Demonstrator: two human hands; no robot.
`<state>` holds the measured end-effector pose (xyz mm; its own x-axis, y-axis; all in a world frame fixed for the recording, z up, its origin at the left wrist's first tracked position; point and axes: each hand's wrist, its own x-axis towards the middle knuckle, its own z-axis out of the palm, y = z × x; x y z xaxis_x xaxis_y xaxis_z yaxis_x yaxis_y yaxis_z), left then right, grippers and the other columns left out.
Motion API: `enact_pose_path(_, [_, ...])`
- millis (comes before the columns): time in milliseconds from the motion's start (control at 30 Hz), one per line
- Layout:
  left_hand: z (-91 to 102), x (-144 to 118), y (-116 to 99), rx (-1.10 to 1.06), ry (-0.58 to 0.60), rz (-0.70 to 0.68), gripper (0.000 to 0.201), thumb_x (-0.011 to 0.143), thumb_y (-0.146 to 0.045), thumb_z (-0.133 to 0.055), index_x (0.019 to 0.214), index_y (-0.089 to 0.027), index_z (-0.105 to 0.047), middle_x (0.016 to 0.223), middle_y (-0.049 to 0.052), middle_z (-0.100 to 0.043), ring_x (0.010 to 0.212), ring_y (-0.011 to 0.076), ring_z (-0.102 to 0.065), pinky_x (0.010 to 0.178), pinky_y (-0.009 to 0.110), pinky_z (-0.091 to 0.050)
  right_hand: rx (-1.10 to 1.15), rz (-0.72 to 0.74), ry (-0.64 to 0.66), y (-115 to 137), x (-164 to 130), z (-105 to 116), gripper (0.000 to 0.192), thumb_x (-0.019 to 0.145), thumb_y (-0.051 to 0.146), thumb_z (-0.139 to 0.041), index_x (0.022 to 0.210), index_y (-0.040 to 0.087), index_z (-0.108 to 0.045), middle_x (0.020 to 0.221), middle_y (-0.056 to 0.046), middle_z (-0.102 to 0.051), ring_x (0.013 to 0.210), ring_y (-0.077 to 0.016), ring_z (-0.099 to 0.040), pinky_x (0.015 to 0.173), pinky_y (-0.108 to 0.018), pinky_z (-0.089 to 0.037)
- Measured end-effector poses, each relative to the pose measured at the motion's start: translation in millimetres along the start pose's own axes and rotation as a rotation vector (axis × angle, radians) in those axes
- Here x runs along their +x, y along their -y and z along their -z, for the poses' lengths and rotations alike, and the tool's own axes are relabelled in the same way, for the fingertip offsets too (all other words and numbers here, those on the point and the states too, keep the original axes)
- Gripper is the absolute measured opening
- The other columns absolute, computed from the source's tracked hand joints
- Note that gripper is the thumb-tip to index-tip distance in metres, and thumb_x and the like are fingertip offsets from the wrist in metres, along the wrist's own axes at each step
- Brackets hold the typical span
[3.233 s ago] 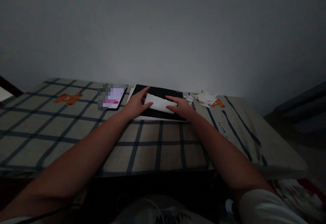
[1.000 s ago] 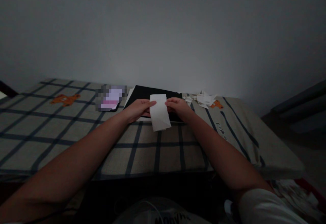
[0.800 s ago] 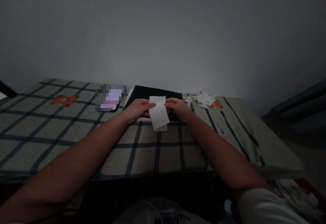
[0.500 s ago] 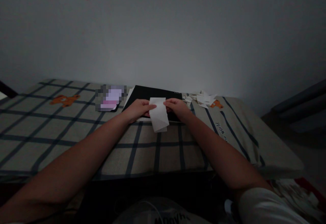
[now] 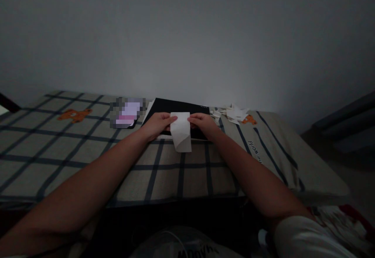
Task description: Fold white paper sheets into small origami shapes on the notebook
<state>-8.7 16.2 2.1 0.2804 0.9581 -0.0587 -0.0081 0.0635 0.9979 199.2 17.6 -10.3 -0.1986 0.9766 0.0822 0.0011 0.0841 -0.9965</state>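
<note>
A white folded sheet of paper [image 5: 181, 131] hangs upright between my hands, just above the checked cloth [image 5: 88, 152]. My left hand [image 5: 156, 123] pinches its upper left edge. My right hand [image 5: 202, 122] pinches its upper right edge. Behind both hands a black flat pad [image 5: 175, 107] lies on the cloth, partly hidden by my fingers and the paper. The paper's lower end is folded to a blunt point.
A phone with a lit screen [image 5: 128, 113] lies left of the pad. A heap of torn white paper scraps [image 5: 233, 113] sits to the right, near an orange bear print. A plain grey wall rises behind. The cloth's right edge drops off toward the floor.
The paper lay flat on the black pad under my hands at first; it has since been lifted, turned upright and held by its top edge. In the last second it has hardly moved.
</note>
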Motion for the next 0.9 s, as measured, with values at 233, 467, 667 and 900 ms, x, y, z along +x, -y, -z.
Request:
enact_pose_path(233, [0.7,-0.1,0.9,-0.021,0.02,0.006,0.023,0.073,-0.036,-0.074,0.067,-0.015,-0.065,0.065,0.002,-0.063,0.06,0.0104,-0.055,0.061,0.023,-0.048,0.006,-0.019,-0.02,0.4,0.0,0.2,0.025,0.065,0.036,-0.077,0.079,0.017,-0.071,0.067,0.0,-0.066,0.06,-0.0107,-0.056,0.062,-0.028,-0.045])
enact_pose_path(467, [2.9,2.8,4.4,-0.018,0.02,0.009,0.025,0.072,-0.038,-0.075,0.073,-0.014,-0.069,0.073,0.005,-0.067,0.065,0.0121,-0.06,0.064,0.024,-0.05,0.014,-0.013,-0.007,0.3,-0.4,0.6,0.023,0.067,0.036,-0.076,0.078,0.017,-0.072,0.065,-0.001,-0.067,0.06,-0.0108,-0.057,0.062,-0.028,-0.046])
enact_pose_path(667, [2.8,3.0,3.8,-0.015,0.037,0.014,0.027,0.073,-0.04,-0.075,0.075,-0.014,-0.07,0.076,0.006,-0.069,0.067,0.013,-0.061,0.065,0.025,-0.051,0.012,-0.017,0.01,-3.2,1.8,2.2,0.024,0.069,0.039,-0.075,0.078,0.017,-0.072,0.067,-0.002,-0.067,0.061,-0.0114,-0.058,0.063,-0.028,-0.047])
enact_pose_path(900, [2.4,3.3,3.4,0.015,0.015,0.013,0.024,0.074,-0.037,-0.075,0.072,-0.014,-0.068,0.073,0.004,-0.068,0.064,0.0114,-0.06,0.065,0.024,-0.051,-0.002,-0.021,0.012,-1.8,0.5,2.0,0.022,0.069,0.036,-0.075,0.079,0.017,-0.073,0.065,-0.001,-0.067,0.059,-0.0106,-0.057,0.062,-0.026,-0.046])
